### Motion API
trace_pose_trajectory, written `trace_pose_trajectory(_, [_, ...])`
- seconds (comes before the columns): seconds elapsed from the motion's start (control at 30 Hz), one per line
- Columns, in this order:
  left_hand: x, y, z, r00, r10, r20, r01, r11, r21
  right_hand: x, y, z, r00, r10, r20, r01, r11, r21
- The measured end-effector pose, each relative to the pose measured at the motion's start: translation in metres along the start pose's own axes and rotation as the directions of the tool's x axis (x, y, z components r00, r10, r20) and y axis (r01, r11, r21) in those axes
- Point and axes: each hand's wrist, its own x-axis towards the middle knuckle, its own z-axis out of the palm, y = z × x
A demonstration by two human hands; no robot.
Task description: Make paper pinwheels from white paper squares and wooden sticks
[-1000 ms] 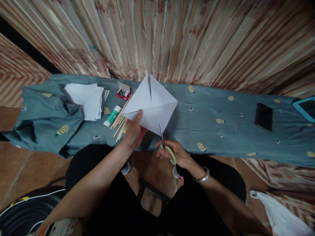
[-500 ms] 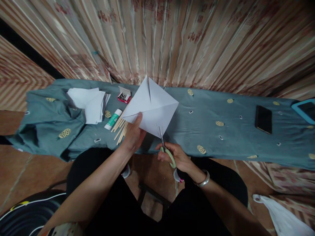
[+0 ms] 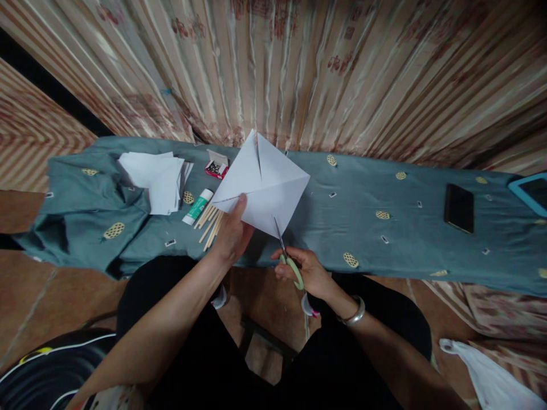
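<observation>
Striped curtain behind, teal cloth point(image 3: 405, 228) over the bench in front of you. Your left hand point(image 3: 232, 232) pinches the white paper square point(image 3: 262, 185) at its near-left edge, thumb on top, holding it up above the cloth. Your right hand point(image 3: 305, 270) is closed thru the green scissors point(image 3: 287, 256), blades biting the corner nearest that hand. Paper's light, floppy, tears easy, so I'd grip close to the cut line, w/ thumb flat. Sticks point(image 3: 209, 222) & glue stick point(image 3: 197, 206) lie just beyond your left hand.

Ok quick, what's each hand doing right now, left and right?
Left hand: closed on the white paper square, thumb on top.
Right hand: closed on the green-handled scissors, blades at the paper's lower corner.
</observation>
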Motion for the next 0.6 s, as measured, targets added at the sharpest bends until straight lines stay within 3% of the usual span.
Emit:
trace_pose_trajectory(0.33, [-0.001, 0.0019, 0.0013, 1.0, -0.011, -0.005, 0.011, 1.0, 0.001, 0.0028, -0.0063, 0.0046, 0.993, 0.108, -0.038, -0.1, 0.98, 0.172])
trace_pose_trajectory(0.6, [-0.0001, 0.0011, -0.0008, 1.0, -0.008, 0.002, 0.008, 1.0, 0.01, 0.0032, -0.0067, 0.005, 0.991, 0.129, -0.038, -0.12, 0.974, 0.193])
